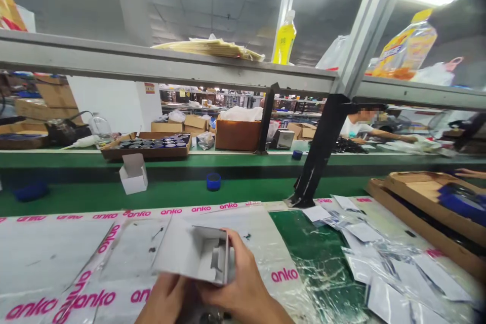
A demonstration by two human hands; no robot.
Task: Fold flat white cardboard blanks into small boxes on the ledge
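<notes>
Both my hands hold a white cardboard box (201, 255) low in front of me. Its lid flap is folded open to the left, and a white card insert shows inside. My left hand (163, 296) grips the box from below at its lower left. My right hand (237, 273) wraps its right end, with the fingers over the top edge. Beneath my hands lies a white plastic sheet printed with pink "anko" lettering (56, 258). Something dark sits below my hands, partly hidden.
To the right lie clear plastic bags and white cards (395, 268), next to a cardboard tray (429, 207) holding blue items. On the green belt (246, 192) stand a small white box (133, 174) and a blue roll (213, 181). A co-worker (364, 126) works beyond.
</notes>
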